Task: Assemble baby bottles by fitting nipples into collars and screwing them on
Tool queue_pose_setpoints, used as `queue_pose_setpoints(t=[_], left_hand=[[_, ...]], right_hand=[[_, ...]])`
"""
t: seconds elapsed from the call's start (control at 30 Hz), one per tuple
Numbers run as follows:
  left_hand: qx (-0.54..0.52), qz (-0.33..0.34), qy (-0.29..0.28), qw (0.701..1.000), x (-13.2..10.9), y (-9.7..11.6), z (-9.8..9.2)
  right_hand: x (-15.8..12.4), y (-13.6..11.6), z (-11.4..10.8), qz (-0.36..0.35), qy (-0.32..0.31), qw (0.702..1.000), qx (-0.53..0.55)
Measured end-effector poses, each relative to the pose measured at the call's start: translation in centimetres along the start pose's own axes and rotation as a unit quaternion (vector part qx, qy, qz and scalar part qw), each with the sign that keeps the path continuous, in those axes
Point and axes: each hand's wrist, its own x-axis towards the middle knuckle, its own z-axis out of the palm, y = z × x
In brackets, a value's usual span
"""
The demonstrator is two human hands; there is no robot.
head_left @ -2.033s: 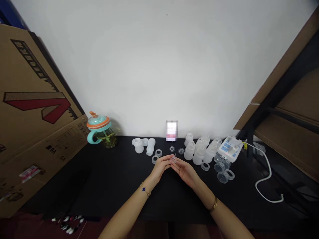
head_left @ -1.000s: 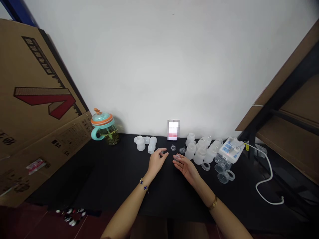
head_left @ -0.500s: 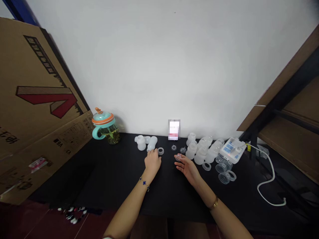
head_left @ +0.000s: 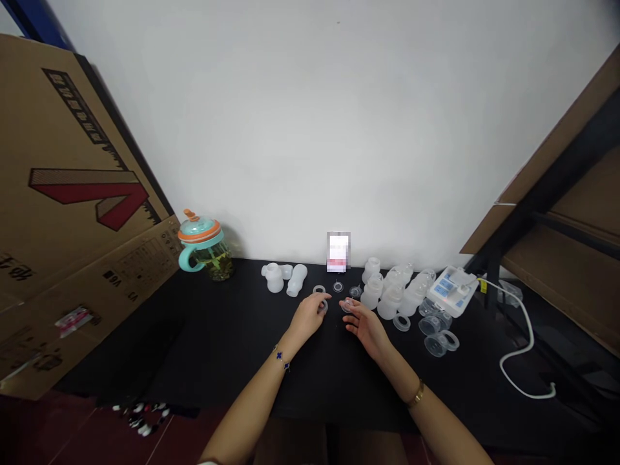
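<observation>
My left hand (head_left: pixel 306 316) rests over the black table (head_left: pixel 227 342) with its fingers pinched on a clear plastic ring (head_left: pixel 322 306). A second clear ring (head_left: pixel 318 290) lies on the table just beyond it. My right hand (head_left: pixel 364 325) is a few centimetres to the right, palm turned inward, fingertips closed on a small clear round part (head_left: pixel 345 305). The two hands face each other without touching. Two small clear discs (head_left: pixel 338 286) lie just beyond them.
White silicone pieces (head_left: pixel 274 278) lie at back left beside a teal and orange cup (head_left: pixel 202 248). Several white bottles (head_left: pixel 391 294), clear flanges (head_left: pixel 434 336), a white device (head_left: pixel 453 290) and its cable (head_left: pixel 526 352) fill the right. A cardboard box (head_left: pixel 72 213) leans left.
The hands parted. My left hand reached left to the rings on the table, closed on one and came back toward the right hand, which kept the small clear part.
</observation>
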Motion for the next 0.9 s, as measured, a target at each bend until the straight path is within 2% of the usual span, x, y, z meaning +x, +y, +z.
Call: queue_pose_setpoints(t=[0.1, 0.23, 0.4, 0.57, 0.7, 0.9], left_hand=[[0.059, 0.001, 0.003, 0.998, -0.2, 0.6, -0.4], [0.149, -0.048, 0.015, 0.988, -0.3, 0.7, -0.6], [0.177, -0.057, -0.001, 0.983, -0.3, 0.4, -0.2], [0.104, -0.052, 0.015, 0.993, -0.2, 0.2, 0.2], [0.015, -0.015, 0.043, 0.999, -0.2, 0.4, 0.4], [-0.058, 0.055, 0.106, 0.991, -0.2, 1.6, 0.2]], right_hand=[[-0.1, -0.1, 0.1, 0.000, 0.001, 1.000, 0.001], [-0.1, -0.1, 0.1, 0.000, 0.002, 1.000, 0.004], [-0.1, -0.1, 0.1, -0.005, 0.002, 1.000, 0.003], [-0.1, -0.2, 0.1, -0.002, 0.003, 1.000, 0.002], [-0.2, -0.2, 0.2, 0.002, 0.002, 1.000, 0.003], [-0.1, -0.2, 0.2, 0.007, 0.006, 1.000, 0.007]])
